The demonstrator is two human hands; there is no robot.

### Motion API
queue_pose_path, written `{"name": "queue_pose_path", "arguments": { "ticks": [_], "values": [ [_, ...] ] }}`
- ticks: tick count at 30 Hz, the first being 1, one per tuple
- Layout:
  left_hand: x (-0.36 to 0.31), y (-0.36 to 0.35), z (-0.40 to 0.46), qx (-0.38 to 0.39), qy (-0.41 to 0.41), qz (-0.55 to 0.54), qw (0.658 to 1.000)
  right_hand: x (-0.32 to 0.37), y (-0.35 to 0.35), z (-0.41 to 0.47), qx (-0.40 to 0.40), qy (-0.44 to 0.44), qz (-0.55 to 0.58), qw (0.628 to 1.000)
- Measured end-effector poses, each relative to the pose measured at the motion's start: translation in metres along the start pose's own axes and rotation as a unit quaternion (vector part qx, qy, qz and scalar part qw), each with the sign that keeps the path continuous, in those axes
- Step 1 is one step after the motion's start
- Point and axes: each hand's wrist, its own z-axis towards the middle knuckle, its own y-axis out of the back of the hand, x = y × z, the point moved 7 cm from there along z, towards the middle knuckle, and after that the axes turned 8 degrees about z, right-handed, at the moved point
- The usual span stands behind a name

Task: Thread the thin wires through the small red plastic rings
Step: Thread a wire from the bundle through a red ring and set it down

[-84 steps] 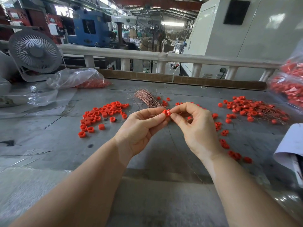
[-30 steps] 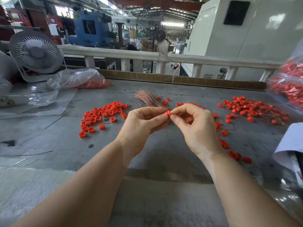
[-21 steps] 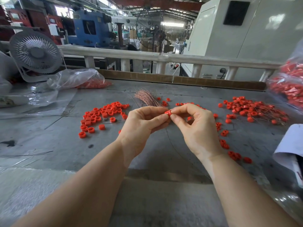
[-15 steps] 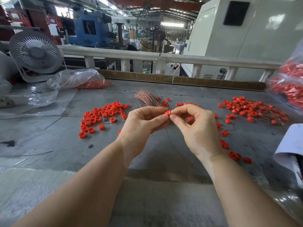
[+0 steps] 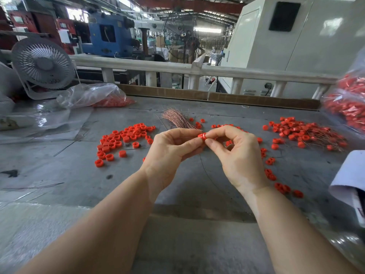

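Observation:
Over the middle of the grey table my left hand [image 5: 169, 147] pinches a small red ring [image 5: 202, 136] between thumb and forefinger. My right hand [image 5: 235, 153] meets it from the right, thumb and forefinger pinched at the ring; a thin wire [image 5: 207, 175] curves down from there towards the table. A bundle of copper wires [image 5: 177, 119] lies just behind my hands. Loose red rings [image 5: 122, 139] form a pile on the left. A pile of rings with wires through them [image 5: 302, 131] lies on the right.
A white fan [image 5: 42, 63] and a plastic bag of red parts [image 5: 94, 97] stand at the back left. Another bag of red parts [image 5: 349, 103] hangs at the right edge. White paper [image 5: 349, 177] lies front right. Scattered rings [image 5: 276, 180] dot the table right of my hands.
Both hands stay together at the ring with only slight finger shifts; the ring shows a little more between the fingertips now.

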Motion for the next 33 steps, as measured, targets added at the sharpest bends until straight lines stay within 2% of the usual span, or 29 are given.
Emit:
{"name": "queue_pose_path", "arguments": {
  "ticks": [33],
  "values": [
    [-0.0002,-0.0013,-0.0016,0.004,0.015,-0.002,1.000,-0.0040,0.0003,0.0003,0.003,-0.006,-0.008,1.000]
  ]
}}
